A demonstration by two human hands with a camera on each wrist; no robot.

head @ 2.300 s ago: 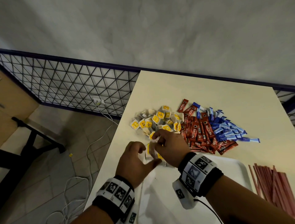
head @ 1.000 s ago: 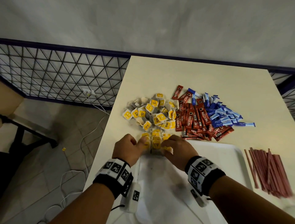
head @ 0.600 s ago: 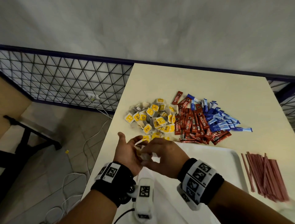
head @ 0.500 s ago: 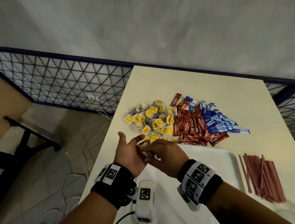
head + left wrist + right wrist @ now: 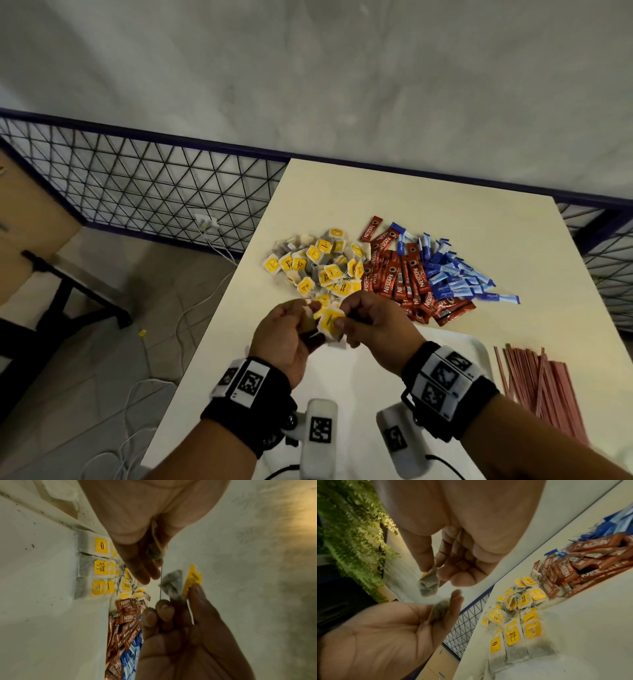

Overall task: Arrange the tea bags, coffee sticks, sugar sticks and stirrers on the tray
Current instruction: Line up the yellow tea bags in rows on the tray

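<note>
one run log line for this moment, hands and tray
left hand: holds tea bag | right hand: pinches tea bag | tray: three bags in a row

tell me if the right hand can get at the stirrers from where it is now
Probably yes, once free. The stirrers lie uncovered on the table to the right of the tray, with nothing between, but the right hand is pinching a tea bag.

The cream counter (image 5: 428,205) stands against a grey wall (image 5: 308,68). At 9 o'clock, a blue-framed wire mesh panel (image 5: 154,185) carries a white power outlet (image 5: 205,221). White cables (image 5: 178,318) trail over the tiled floor (image 5: 102,359). Green foliage (image 5: 351,527) appears in the right wrist view.
</note>
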